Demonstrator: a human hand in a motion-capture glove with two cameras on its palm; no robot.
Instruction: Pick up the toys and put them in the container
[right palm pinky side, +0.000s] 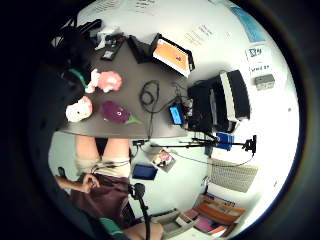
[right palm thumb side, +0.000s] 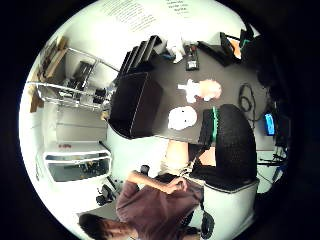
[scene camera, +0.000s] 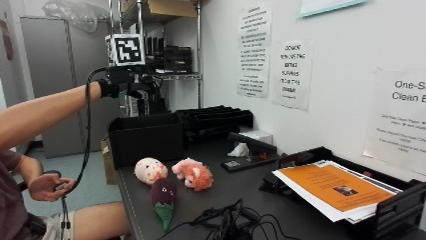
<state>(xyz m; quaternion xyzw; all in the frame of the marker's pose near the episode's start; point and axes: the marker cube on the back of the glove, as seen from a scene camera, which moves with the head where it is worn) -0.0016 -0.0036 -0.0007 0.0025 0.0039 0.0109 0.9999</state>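
The black-gloved right hand (scene camera: 123, 80) hangs high above the black box container (scene camera: 146, 137) — whether its fingers are curled, I cannot tell; 3 plush toys — white-pink round (scene camera: 150, 170), pink-orange (scene camera: 194, 174), purple eggplant-shaped (scene camera: 164, 196) — lie together on the dark table (scene camera: 226, 192).

The person wears a maroon short-sleeved shirt (scene camera: 8, 210), light shorts (scene camera: 56, 225) and a black glove (scene camera: 120, 82).
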